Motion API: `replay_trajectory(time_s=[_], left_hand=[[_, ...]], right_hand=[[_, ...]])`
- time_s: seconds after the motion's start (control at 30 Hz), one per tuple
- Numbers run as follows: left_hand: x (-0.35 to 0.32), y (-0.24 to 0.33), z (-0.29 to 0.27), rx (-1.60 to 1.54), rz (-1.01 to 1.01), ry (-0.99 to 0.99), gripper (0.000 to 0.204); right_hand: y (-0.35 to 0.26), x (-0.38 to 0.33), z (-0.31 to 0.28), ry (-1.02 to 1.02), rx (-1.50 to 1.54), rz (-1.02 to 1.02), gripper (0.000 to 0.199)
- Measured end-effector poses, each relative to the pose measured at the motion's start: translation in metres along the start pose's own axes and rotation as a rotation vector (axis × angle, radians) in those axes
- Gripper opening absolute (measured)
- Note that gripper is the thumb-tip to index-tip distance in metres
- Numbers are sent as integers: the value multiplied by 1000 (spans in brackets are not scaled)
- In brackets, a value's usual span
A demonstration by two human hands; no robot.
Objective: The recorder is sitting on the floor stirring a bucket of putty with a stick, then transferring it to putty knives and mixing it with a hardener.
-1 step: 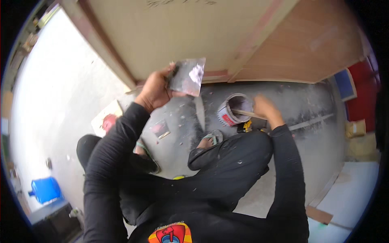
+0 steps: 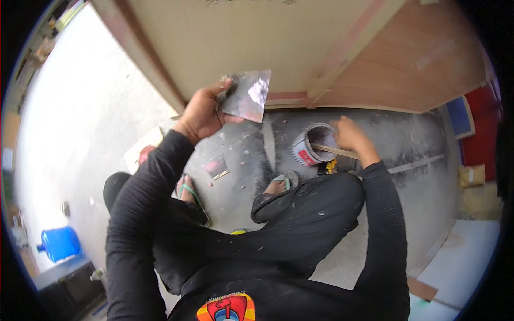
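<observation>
In my left hand [image 2: 206, 111] is a flat, greyish square plate [image 2: 243, 99], gripped at its left edge with the thumb on top. A whitish-lilac dab of paste [image 2: 258, 92] lies near the plate's right side. My right hand [image 2: 353, 138] is closed at the right rim of a small white-and-red bucket [image 2: 308, 147]; what its fingers hold, if anything, is hidden. Smeared paste coats the bucket's inner wall. A wooden stick [image 2: 334, 150] slants out of the bucket, passing below my right hand.
A large wooden panel [image 2: 241, 43] with framing strips stands just ahead. On the floor lie a small smeared sheet [image 2: 217, 167] and a pale board [image 2: 140, 150] with a red patch. A yellow-and-black object [image 2: 327, 167] sits beside the bucket. A blue water jug [image 2: 60, 244] is at the far left.
The view has shifted slightly, so the bucket and floor items appear a little farther right. My right hand, smeared before, now shows more sharply at the bucket rim. The left hand still holds the plate.
</observation>
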State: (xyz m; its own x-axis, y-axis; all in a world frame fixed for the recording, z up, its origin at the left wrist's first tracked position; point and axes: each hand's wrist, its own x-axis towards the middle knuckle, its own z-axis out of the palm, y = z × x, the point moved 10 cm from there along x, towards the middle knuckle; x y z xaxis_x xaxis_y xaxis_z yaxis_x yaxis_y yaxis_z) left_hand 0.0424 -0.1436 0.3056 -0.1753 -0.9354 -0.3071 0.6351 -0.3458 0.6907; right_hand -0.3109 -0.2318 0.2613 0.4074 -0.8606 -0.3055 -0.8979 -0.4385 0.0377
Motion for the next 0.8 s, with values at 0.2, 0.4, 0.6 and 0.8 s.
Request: replay_trajectory(time_s=[0.2, 0.4, 0.6, 0.8], left_hand=[[-111, 78, -67, 103, 316, 127, 36], [-180, 89, -101, 23, 479, 219, 34], [-230, 101, -96, 22, 517, 159, 46], [-255, 118, -137, -116, 598, 167, 46]], right_hand=[[-170, 81, -14, -177, -214, -438, 42], [-321, 127, 82, 102, 583, -187, 30], [-391, 67, 233, -389, 277, -248, 36], [-398, 71, 270, -391, 219, -318, 43]])
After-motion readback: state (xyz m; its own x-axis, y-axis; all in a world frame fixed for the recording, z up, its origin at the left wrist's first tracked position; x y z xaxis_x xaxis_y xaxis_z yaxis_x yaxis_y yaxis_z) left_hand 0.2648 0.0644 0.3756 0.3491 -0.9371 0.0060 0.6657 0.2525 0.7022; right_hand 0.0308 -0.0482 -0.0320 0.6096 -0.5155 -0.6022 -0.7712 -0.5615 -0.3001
